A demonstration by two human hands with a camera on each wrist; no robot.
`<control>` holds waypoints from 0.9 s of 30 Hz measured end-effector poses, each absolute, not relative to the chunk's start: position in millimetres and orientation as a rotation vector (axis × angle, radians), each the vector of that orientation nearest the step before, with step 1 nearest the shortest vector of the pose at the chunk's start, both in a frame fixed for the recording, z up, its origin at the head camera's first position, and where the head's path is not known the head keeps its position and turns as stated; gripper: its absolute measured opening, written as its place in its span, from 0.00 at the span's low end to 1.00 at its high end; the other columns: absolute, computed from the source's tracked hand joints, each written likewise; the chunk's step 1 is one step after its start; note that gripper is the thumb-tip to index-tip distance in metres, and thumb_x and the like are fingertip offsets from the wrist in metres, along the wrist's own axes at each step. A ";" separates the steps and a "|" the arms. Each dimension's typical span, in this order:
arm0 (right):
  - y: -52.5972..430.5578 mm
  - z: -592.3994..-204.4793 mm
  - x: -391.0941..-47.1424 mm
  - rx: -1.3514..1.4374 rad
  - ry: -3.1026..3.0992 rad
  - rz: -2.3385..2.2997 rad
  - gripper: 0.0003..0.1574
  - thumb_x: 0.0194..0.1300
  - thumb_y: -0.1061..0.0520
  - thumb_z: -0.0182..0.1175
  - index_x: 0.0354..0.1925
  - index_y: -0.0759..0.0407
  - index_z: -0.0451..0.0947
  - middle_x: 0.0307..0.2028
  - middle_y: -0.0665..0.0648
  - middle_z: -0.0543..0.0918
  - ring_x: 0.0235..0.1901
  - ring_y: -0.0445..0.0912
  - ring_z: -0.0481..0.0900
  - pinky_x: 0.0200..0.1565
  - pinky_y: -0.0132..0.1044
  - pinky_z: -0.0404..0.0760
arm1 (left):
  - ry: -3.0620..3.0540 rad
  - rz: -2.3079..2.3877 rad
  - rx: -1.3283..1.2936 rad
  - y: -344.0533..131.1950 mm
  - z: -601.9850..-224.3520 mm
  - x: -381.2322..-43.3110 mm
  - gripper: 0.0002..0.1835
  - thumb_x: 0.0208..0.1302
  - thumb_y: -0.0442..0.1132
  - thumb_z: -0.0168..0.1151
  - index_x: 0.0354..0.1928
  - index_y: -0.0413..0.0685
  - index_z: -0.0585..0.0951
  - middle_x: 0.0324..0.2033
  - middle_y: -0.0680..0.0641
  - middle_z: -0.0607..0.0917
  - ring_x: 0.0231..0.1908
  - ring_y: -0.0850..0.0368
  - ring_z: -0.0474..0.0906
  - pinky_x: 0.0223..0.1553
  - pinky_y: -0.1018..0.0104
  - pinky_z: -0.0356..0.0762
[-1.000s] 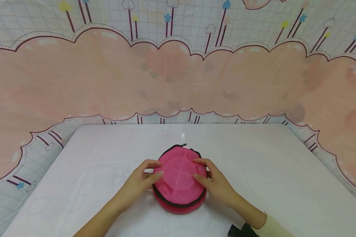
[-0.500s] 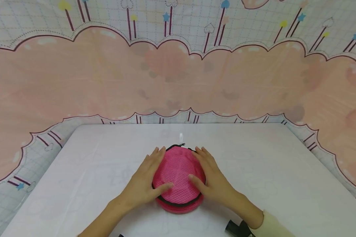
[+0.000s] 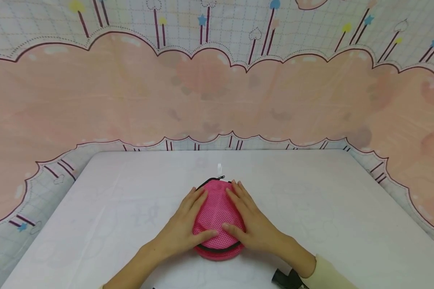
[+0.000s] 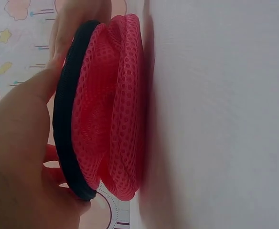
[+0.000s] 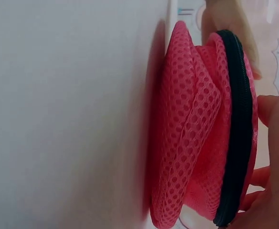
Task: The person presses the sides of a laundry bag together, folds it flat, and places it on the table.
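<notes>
A round pink mesh zip pouch point(image 3: 217, 216) lies on the white table, with a black zipper band point(image 3: 220, 249) around its top and the zipper pull point(image 3: 222, 177) at the far side. My left hand point(image 3: 182, 226) rests over its left edge, fingers extended and thumb on the top. Opposite it, my right hand point(image 3: 254, 226) lies over the right edge in the same way. From the side, the left wrist view shows the pouch's mesh wall point(image 4: 125, 105) folded and squashed low against the table. The right wrist view shows similar folds below the zipper band point(image 5: 240, 119).
The white table point(image 3: 311, 192) spreads around the pouch. A patterned cloth backdrop point(image 3: 217, 100) hangs behind its far edge. A black device point(image 3: 289, 278) sits by the right sleeve point(image 3: 329, 275), and a short pale strip point(image 3: 219, 168) shows beyond the pouch.
Both hands have gone from bent fingers at the pouch's sides to straighter fingers laid over its top. The thumbs have moved inward and nearer each other; the pouch has hardly moved.
</notes>
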State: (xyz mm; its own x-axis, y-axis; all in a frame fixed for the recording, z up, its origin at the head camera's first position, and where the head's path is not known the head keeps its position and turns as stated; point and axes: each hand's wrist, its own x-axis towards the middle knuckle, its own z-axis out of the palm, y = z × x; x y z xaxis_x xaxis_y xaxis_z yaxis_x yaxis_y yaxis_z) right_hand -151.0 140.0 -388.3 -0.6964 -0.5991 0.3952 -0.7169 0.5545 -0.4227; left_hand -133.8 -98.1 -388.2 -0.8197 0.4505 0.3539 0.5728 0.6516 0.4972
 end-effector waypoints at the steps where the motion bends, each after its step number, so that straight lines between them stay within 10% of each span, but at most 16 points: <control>1: 139.7 -388.8 -150.9 1.110 -2.583 0.846 0.51 0.66 0.41 0.58 0.74 0.59 0.47 0.75 0.54 0.40 0.73 0.55 0.37 0.63 0.56 0.56 | -2.671 -0.918 -0.833 -97.7 -389.0 -133.5 0.52 0.57 0.65 0.62 0.73 0.40 0.56 0.71 0.42 0.55 0.71 0.42 0.44 0.63 0.44 0.57; 27: 136.1 -398.9 -147.3 1.101 -2.613 0.847 0.46 0.69 0.46 0.55 0.74 0.63 0.47 0.75 0.59 0.40 0.72 0.58 0.37 0.64 0.60 0.51 | -2.720 -0.968 -0.875 -95.9 -401.3 -130.4 0.60 0.50 0.68 0.65 0.73 0.37 0.51 0.72 0.39 0.51 0.71 0.39 0.40 0.61 0.43 0.60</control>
